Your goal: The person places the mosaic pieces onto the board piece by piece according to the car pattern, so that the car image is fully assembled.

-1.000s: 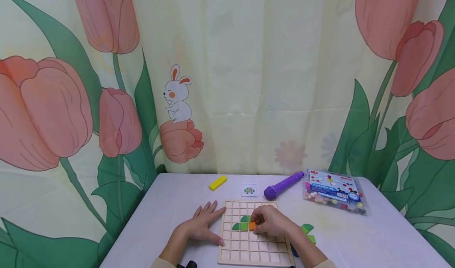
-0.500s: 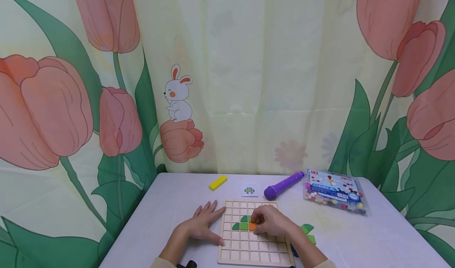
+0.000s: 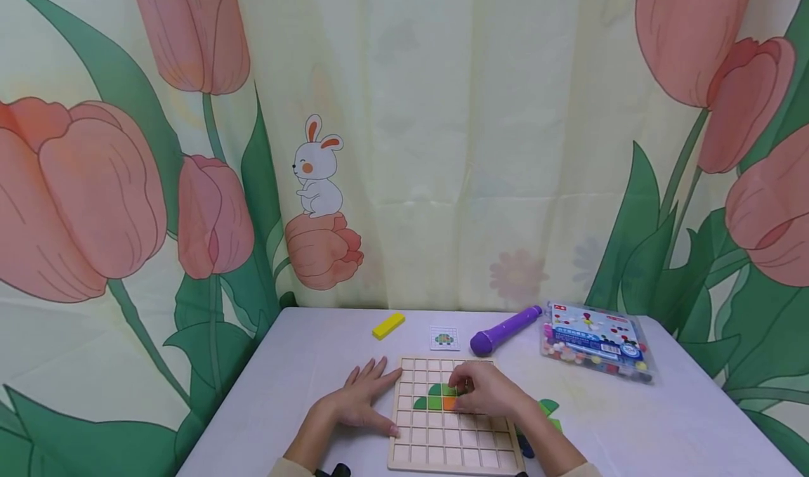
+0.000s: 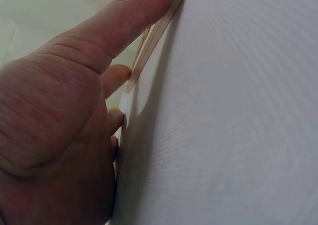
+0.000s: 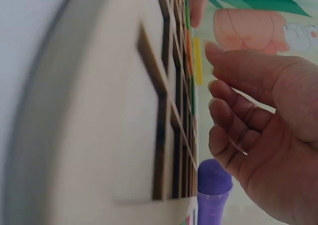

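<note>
A wooden grid board (image 3: 442,443) lies near the table's front edge. Dark green pieces (image 3: 421,404), a light green piece (image 3: 449,390) and an orange piece (image 3: 448,404) sit in its cells. My right hand (image 3: 468,391) hovers over the board's middle with loosely bent fingers, its tips at the light green piece. In the right wrist view its fingers (image 5: 233,120) hold nothing above the board (image 5: 124,111). My left hand (image 3: 369,393) lies flat on the table, thumb against the board's left edge (image 4: 154,34).
Loose green pieces (image 3: 548,408) lie right of the board. Behind it are a yellow block (image 3: 387,326), a small pattern card (image 3: 444,338), a purple pen (image 3: 503,329) and a clear bag of coloured beads (image 3: 597,340). A tulip-print curtain hangs behind the table.
My right hand has shifted slightly toward the board's far side. A light green piece now shows above the orange one. My left hand has stayed put.
</note>
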`<state>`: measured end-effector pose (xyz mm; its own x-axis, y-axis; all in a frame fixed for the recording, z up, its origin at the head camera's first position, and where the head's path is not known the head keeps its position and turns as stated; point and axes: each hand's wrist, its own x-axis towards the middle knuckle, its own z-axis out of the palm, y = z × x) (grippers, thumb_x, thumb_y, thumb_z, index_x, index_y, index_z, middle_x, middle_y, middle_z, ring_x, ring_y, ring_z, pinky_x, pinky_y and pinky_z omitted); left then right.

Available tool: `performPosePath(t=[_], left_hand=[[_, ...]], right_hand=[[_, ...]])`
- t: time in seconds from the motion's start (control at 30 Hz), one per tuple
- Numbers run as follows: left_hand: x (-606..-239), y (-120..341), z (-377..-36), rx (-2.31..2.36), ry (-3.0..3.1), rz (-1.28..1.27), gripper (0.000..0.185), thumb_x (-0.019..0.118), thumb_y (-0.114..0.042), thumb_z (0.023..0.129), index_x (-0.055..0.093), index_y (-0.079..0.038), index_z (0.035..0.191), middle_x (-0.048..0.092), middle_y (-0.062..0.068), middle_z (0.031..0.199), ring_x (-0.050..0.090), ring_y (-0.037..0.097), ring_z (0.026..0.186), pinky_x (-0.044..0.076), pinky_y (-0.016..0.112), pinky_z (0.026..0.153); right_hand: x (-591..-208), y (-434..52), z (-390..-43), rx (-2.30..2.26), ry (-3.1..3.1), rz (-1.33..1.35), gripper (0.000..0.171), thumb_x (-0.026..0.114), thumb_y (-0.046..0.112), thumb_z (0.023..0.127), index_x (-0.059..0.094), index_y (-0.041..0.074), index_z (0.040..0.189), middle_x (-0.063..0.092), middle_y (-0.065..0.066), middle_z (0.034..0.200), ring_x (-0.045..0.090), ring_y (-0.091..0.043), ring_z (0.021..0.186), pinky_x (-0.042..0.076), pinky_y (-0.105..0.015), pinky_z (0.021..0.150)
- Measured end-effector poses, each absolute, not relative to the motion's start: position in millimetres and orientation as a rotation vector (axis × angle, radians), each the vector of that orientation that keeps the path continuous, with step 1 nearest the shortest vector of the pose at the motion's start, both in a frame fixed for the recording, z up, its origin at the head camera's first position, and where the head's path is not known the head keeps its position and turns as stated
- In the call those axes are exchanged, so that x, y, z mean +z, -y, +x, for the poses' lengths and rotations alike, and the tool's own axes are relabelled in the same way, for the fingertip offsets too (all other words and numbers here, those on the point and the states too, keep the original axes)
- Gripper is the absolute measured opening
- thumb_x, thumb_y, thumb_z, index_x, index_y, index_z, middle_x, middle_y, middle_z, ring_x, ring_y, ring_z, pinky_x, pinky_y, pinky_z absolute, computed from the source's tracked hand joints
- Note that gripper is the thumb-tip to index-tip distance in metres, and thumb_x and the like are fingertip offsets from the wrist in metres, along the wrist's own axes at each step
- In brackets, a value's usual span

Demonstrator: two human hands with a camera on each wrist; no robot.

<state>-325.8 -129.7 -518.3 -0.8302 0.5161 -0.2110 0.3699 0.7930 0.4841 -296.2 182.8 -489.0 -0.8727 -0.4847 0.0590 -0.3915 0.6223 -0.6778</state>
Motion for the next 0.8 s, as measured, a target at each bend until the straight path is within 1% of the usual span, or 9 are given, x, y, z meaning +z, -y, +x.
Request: performPosePath(t=[0.1,0.2,0.33,0.5,0.8], left_hand=[[-518,130,-326,0.615,-2.649,0.669,0.11,0.082,-0.071,0.071,0.033,-0.036,0.163,0.015,0.012,0.175,0.005,0.037,0.163,0.002,0.066,0.128],[-518,130,-326,0.621,-2.647,0.663,0.111,0.082,-0.072,0.07,0.033,-0.036,0.163,0.014,0.012,0.176,0.004,0.037,0.163,0.001,0.066,0.128],[-519,130,-327,0.63,-2.642,0.65,0.111,0.082,-0.072,0.07,0.033,-0.037,0.163,0.014,0.011,0.176,0.004,0.036,0.163,0.001,0.066,0.128],[-522,130,-329,0.641,-2.637,0.646,0.111,0.083,-0.073,0.069,0.033,-0.039,0.163,0.014,0.011,0.176,0.003,0.036,0.164,0.0,0.065,0.129],[-520,130,-328,0.648,-2.631,0.646,0.111,0.083,-0.072,0.07,0.033,-0.038,0.163,0.014,0.011,0.176,0.003,0.037,0.163,0.0,0.065,0.129]], right_hand=[[-485,-190,-297,-1.111,-2.739,-0.733,0.024,0.086,0.013,0.085,0.075,0.008,0.106,0.067,-0.001,0.091,0.055,-0.013,0.079,0.046,-0.024,0.067],[-480,-198,-298,-1.127,-2.773,-0.697,0.027,0.085,0.015,0.087,0.075,0.007,0.11,0.066,0.001,0.091,0.054,-0.012,0.079,0.046,-0.023,0.065],[-473,-207,-298,-1.142,-2.822,-0.647,0.026,0.084,0.016,0.088,0.075,0.007,0.11,0.065,0.001,0.09,0.054,-0.012,0.079,0.046,-0.023,0.064],[-465,-219,-296,-1.172,-2.864,-0.613,0.023,0.083,0.014,0.088,0.075,0.009,0.109,0.068,-0.005,0.094,0.055,-0.014,0.08,0.047,-0.023,0.064],[-461,-244,-297,-1.153,-2.833,-0.494,0.031,0.083,0.013,0.088,0.074,0.004,0.116,0.07,-0.009,0.1,0.055,-0.019,0.084,0.048,-0.025,0.064]])
